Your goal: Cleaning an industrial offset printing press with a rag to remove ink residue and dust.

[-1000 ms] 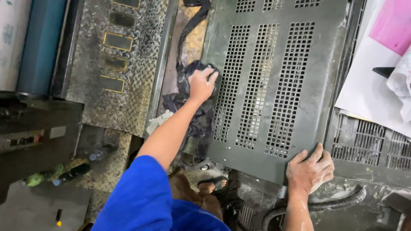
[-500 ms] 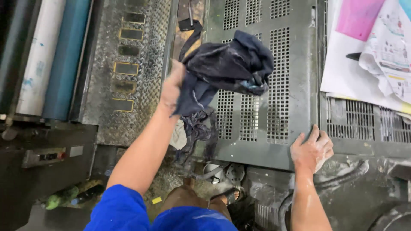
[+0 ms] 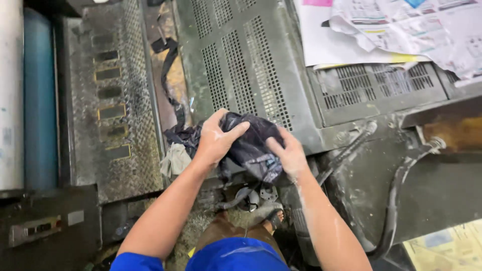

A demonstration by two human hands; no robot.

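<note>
Head view: both hands, left and right, clutch a crumpled dark cloth rag over the perforated grey metal panel.

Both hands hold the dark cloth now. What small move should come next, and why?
Probably bunch the dark cloth into a firmer wad. The left hand and right hand grip it from opposite sides, and it hangs loose and crumpled between them above the edge of the perforated metal panel. A tighter wad seems easier to press on a surface.

single head-worn view, looking steeply down, close over the perforated metal cover, perhaps tilted slightly
</note>
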